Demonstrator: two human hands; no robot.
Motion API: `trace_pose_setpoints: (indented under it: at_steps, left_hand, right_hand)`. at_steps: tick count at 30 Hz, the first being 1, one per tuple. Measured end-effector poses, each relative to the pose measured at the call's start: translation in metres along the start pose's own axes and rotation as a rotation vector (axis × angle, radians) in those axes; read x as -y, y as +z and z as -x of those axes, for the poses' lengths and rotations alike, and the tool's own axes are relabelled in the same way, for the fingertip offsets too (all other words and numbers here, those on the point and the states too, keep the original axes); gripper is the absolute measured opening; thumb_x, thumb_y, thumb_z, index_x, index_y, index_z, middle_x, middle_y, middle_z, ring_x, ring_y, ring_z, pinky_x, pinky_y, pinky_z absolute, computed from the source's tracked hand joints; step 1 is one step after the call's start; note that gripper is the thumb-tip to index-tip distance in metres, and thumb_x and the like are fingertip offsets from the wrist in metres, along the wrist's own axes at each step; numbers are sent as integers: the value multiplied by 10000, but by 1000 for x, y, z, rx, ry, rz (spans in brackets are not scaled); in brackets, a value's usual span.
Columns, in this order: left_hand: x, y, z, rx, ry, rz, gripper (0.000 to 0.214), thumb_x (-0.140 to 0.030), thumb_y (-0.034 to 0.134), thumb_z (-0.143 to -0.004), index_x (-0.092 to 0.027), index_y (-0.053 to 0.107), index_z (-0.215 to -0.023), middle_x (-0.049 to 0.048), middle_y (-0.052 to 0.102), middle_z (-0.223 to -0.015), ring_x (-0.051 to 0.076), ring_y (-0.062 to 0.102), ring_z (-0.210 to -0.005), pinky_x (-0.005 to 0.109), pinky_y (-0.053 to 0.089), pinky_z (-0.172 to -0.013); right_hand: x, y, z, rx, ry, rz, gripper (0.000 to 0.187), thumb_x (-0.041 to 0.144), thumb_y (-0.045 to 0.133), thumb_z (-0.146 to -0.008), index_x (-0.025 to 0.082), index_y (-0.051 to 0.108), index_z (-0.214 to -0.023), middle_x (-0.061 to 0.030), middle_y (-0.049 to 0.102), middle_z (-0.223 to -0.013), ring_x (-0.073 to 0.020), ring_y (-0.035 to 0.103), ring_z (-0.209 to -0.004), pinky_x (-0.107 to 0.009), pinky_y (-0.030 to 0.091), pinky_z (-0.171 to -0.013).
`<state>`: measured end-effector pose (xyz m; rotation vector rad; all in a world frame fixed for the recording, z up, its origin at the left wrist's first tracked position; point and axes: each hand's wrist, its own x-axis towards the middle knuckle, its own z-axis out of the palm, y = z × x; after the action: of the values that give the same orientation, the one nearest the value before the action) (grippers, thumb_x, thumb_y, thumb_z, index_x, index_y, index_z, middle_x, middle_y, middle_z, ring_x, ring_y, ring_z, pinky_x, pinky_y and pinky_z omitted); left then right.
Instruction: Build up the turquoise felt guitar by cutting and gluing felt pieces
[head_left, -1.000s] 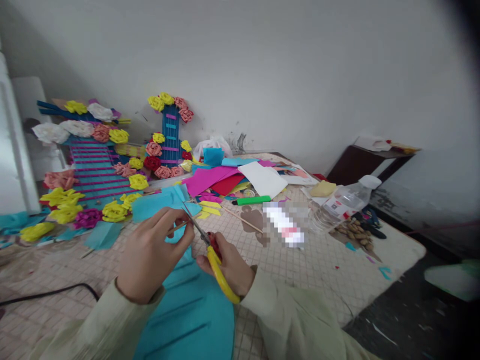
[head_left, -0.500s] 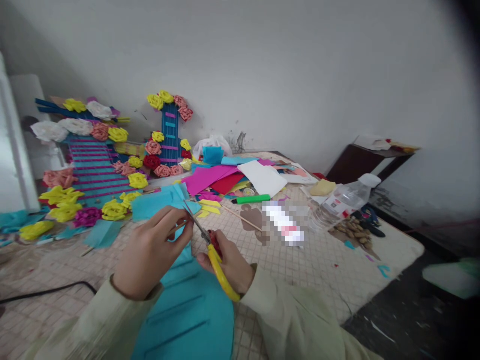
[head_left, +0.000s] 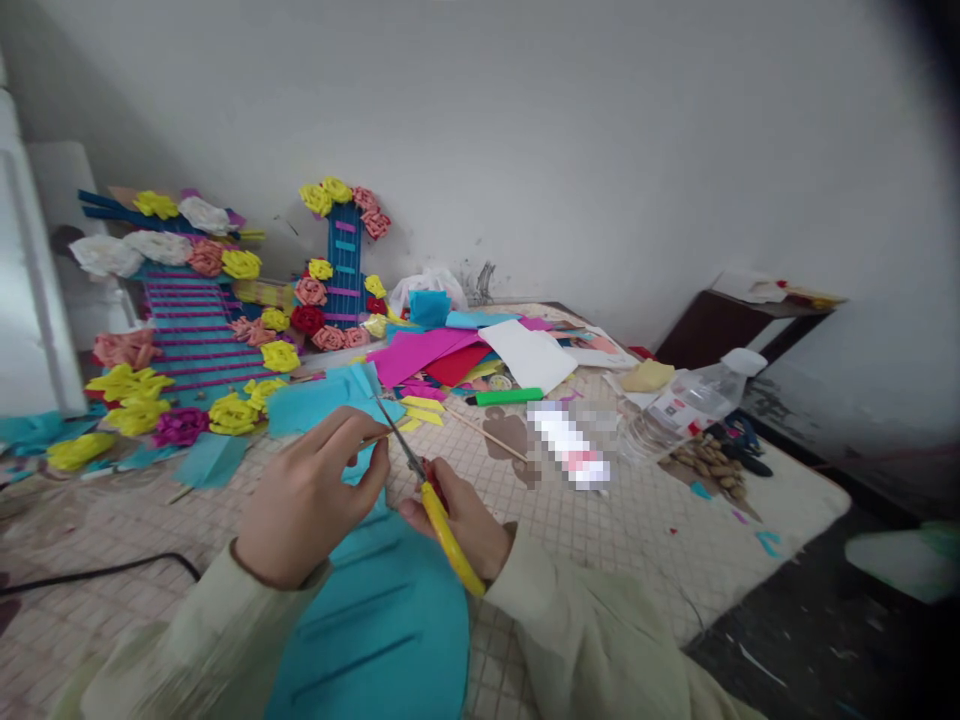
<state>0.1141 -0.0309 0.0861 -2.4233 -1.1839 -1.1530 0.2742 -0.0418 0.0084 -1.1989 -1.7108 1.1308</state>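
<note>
My right hand (head_left: 465,515) grips a pair of scissors (head_left: 442,530) with yellow handles, the blades pointing up and to the left. A thin wooden stick (head_left: 377,436) is pinched in my left hand (head_left: 319,495); its tip shows close to the blades, and the rest is hidden by my fingers. Whether the blades touch the stick, I cannot tell. Below both hands lies a blue rounded piece (head_left: 382,620) with dark slanted strips on it. Its upper end is partly covered by my left hand.
Paper-flower-decorated blue frames (head_left: 196,335) stand at the left, against the wall. Coloured paper sheets (head_left: 420,355), a green marker (head_left: 508,397) and another stick (head_left: 491,435) lie farther back. To the right are a plastic bottle (head_left: 697,400) and peanuts (head_left: 709,465). A black cable (head_left: 112,570) runs at left.
The scissors' blades have shifted slightly away from my left fingers, and more of the stick's tip shows. The whole view has moved a little.
</note>
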Motion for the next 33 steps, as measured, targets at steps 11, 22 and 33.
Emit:
trace_pose_setpoints:
  at_steps: [11,22,33]
  left_hand:
    - [0,0,1,-9,-7,-72,108,-230,498,-835,-199,491,-732,3,596,-723,134,566,-622,250,438,-550]
    - [1,1,2,-32,-6,-57,97,-221,543,-824,-200,492,-744,4,596,-736,125,525,-579,259,431,-550]
    - [4,3,2,-27,11,-29,58,-196,544,-828,-209,489,-812,-6,579,-755,116,531,-633,242,419,-557]
  right_hand:
    - [0,1,0,-9,3,-15,311,429,600,-752,206,389,-801,36,438,-692,-114,400,-595,-248,361,-574]
    - [7,1,2,-32,-8,1,284,368,597,-753,208,366,-798,48,396,-672,-111,392,-586,-243,324,-552]
    - [5,-1,2,-8,-14,-21,308,414,591,-767,208,362,-789,48,413,-669,-109,407,-585,-241,327,-552]
